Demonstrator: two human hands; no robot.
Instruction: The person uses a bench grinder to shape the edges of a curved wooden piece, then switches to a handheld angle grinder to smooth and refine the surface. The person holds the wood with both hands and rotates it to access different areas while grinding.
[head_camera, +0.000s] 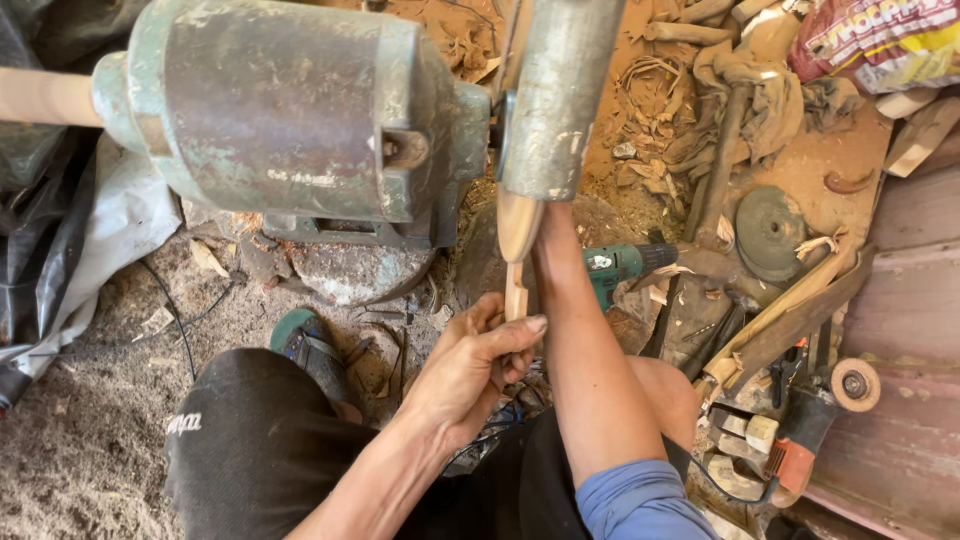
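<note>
Gripping a wooden spoon (518, 245), left hand (470, 365); right hand hidden behind grinder guard (557, 100).

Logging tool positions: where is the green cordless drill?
In the head view, the green cordless drill lies on the ground right of centre, just beyond the right forearm, below the bench grinder.

A: What sort of place is shown?

B: A rough woodworking shop, set at ground level. An old green bench motor (290, 110) w/ a guarded wheel (558, 95) is mounted over a dirt floor (90, 430) covered in sawdust.

A: Other signs?

B: Wood shavings (655, 100) are heaped nearby, offcuts (790, 310) are stacked at the right, and a green cordless drill (622, 265), a spare disc (770, 228) and an angle grinder (820, 420) are left lying about. Rags (760, 100) etc. are strewn around.
</note>
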